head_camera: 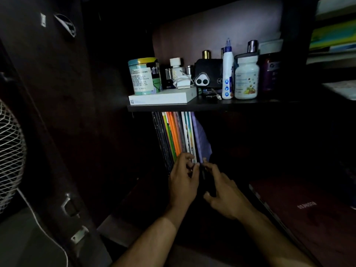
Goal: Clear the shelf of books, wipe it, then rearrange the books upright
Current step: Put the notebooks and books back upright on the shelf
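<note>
Books stand upright; both curled hands grip a dark book.

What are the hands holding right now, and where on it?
Both hands, left and right, grip a dark book at its near lower end, beside the upright books. Exact finger placement is too dim to tell.

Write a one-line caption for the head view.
Both hands, left hand and right hand, at upright books under a cluttered upper shelf.
</note>
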`<state>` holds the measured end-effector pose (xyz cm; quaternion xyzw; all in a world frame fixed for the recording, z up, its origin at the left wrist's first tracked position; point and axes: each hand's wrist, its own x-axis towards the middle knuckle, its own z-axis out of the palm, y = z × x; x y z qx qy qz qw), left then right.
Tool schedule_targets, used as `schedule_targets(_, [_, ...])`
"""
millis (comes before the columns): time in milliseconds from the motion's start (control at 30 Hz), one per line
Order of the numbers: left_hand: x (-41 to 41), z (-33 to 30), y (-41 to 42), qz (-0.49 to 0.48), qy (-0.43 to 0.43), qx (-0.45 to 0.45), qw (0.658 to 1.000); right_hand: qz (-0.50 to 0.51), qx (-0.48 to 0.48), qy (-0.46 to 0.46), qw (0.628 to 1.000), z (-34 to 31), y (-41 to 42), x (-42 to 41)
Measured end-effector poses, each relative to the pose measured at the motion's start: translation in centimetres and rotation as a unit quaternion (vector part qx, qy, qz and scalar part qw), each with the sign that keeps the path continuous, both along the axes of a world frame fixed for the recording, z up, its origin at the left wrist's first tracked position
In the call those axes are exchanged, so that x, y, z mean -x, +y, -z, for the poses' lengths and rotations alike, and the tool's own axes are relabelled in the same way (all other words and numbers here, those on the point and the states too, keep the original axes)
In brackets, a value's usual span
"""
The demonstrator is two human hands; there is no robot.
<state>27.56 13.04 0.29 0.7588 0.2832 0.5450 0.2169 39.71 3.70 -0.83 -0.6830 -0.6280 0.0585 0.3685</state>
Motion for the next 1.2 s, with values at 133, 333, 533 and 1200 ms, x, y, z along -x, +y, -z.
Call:
schedule_targets(133, [0.4, -0.3, -0.6, 0.012, 0.041, 0.001, 0.999, 0.027, -0.017, -0.006, 0.999, 0.1, -0.5, 0.2])
schedule_targets(333, [1.7, -0.7, -3.6, 0.113, 0.158, 0.047, 0.980, 0.061, -0.010, -0.020, 0.998, -0.7, -5.3, 2.3])
schedule_targets(533, [2.9, 0.1, -11.4, 0.229, 0.216, 0.192, 0.930, 0.108, -0.013, 0.067, 0.992, -1.1, -15.5, 6.6])
schedule_targets(1200, [1.3, -4.7, -55.6, 0.695, 0.255, 0.111, 0.663, 0.504, -0.122, 0.140, 0.843, -7.0, -62.0, 18.3])
